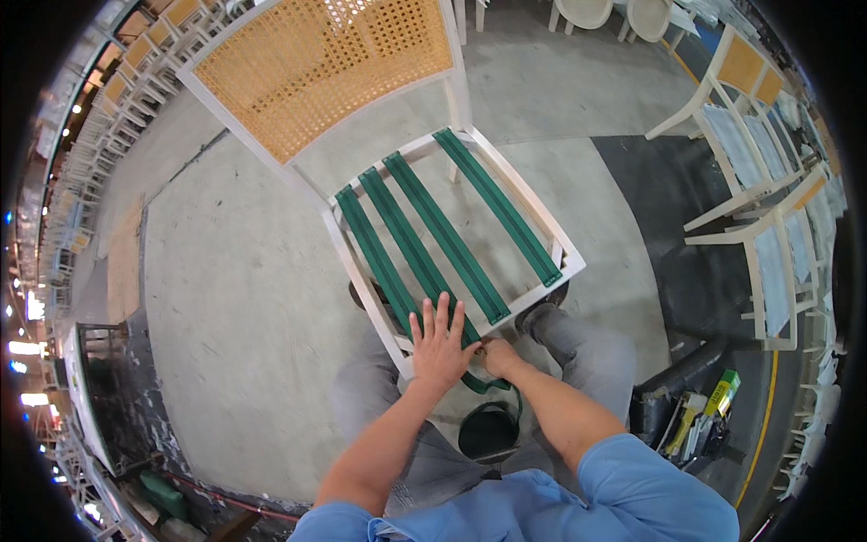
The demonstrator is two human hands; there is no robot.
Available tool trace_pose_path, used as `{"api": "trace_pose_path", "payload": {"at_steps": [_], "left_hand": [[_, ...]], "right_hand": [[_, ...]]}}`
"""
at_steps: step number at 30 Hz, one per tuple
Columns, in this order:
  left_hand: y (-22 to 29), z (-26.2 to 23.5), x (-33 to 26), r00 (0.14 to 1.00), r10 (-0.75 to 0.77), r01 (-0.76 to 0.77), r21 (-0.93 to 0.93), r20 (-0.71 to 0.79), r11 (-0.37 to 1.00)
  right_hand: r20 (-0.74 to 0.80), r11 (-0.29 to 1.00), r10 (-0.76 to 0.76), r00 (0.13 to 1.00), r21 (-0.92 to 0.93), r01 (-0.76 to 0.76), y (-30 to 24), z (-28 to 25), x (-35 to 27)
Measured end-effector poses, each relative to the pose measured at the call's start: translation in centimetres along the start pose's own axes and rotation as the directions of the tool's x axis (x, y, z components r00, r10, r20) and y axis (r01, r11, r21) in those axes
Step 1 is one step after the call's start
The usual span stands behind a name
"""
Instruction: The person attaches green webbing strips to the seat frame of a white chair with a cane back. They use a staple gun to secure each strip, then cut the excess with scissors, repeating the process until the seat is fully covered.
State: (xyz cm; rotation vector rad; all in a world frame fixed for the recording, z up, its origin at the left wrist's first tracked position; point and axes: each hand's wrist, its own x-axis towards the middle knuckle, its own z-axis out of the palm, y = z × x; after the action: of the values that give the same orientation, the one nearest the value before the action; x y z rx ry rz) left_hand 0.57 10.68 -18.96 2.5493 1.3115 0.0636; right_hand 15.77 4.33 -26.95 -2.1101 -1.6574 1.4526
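Currently, one pale wooden chair [533, 203] stands directly before the person, its cane back [325, 77] toward the far side and its seat frame nearest the knees. Four green straps [445, 237] run from the rear rail toward the front rail; the gap before the rightmost strap is the widest. The left hand [438, 350] lies flat, fingers spread, pressing over the front ends of the left-hand straps and gripping nothing. The right hand [499, 357] is curled in at the front rail, just beside the left; its fingertips are hidden, so whether it has hold of the strap cannot be told. A loose length [488, 386] of green strap loops below the hands, near a dark green roll [489, 429] between the legs. Further chairs [750, 172] stand to the right, with assorted tools [695, 425] nearer the person.
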Motion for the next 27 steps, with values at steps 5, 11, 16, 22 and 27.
{"api": "trace_pose_path", "payload": {"at_steps": [5, 11, 16, 22, 27], "left_hand": [[1.3, 0.0, 1.5, 0.997, 0.076, -0.076, 0.03, -0.011, 0.997], [0.3, 0.1, 0.7, 0.998, 0.052, -0.051, 0.073, -0.019, 0.996], [0.4, 0.2, 0.7, 0.999, 0.051, -0.05, 0.076, -0.019, 0.996], [0.8, 0.7, 1.2, 0.996, 0.078, -0.075, 0.062, -0.037, 0.995], [-0.2, 1.3, 0.3, 1.0, 0.014, -0.016, 0.072, 0.02, 0.997]], "right_hand": [[-0.104, 0.999, -0.029, 0.994, -0.028, 0.026, 2.6, -1.2, 1.0], [-0.038, 0.792, 0.416, 0.909, 0.506, -0.341, 1.7, -1.5, -2.2], [0.515, -0.118, 0.106, 0.851, 0.856, -0.503, -0.2, 0.5, -2.3], [0.287, -0.481, -0.507, 0.813, 0.688, -0.543, 1.8, 0.0, 0.9], [0.488, -0.48, 0.188, 0.852, 0.803, -0.354, -4.0, -0.8, 4.1]]}}
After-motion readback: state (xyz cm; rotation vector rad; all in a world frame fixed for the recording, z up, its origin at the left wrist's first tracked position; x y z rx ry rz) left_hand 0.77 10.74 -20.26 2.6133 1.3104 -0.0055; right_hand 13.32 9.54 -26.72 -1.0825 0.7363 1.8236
